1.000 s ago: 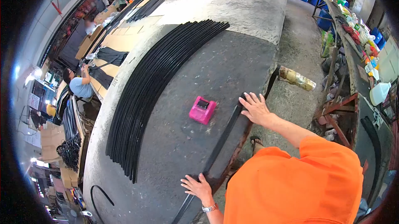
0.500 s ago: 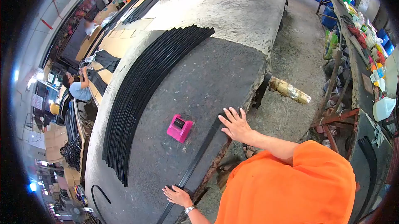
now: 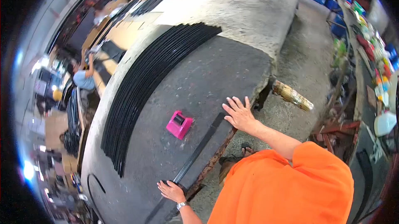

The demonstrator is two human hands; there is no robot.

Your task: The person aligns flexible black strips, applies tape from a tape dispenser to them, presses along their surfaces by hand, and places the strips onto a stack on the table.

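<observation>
A long flat black strip point(image 3: 195, 153) lies along the near edge of the dark worktable. My left hand point(image 3: 171, 190), with a watch on its wrist, rests on the strip's lower part, fingers stretched out. Near the strip's far end is my right hand point(image 3: 239, 115), fingers spread and palm down by the table edge; I cannot tell whether its thumb touches the strip. Beyond the strip sits a pink tape dispenser-like holder point(image 3: 179, 125) with a black piece in it. A wide row of black strips point(image 3: 149, 78) lies side by side farther across the table.
A thin curved black strip point(image 3: 88, 195) lies at the table's lower left. A wrapped roll point(image 3: 292, 95) juts out over the walkway at right. Bottles and a white jug point(image 3: 384, 123) stand on a side bench. Another person point(image 3: 84, 76) works at a table on the left.
My right hand has shifted slightly off the strip's far end, towards the table edge. The left hand stays on the strip. The camera view has tilted a little.
</observation>
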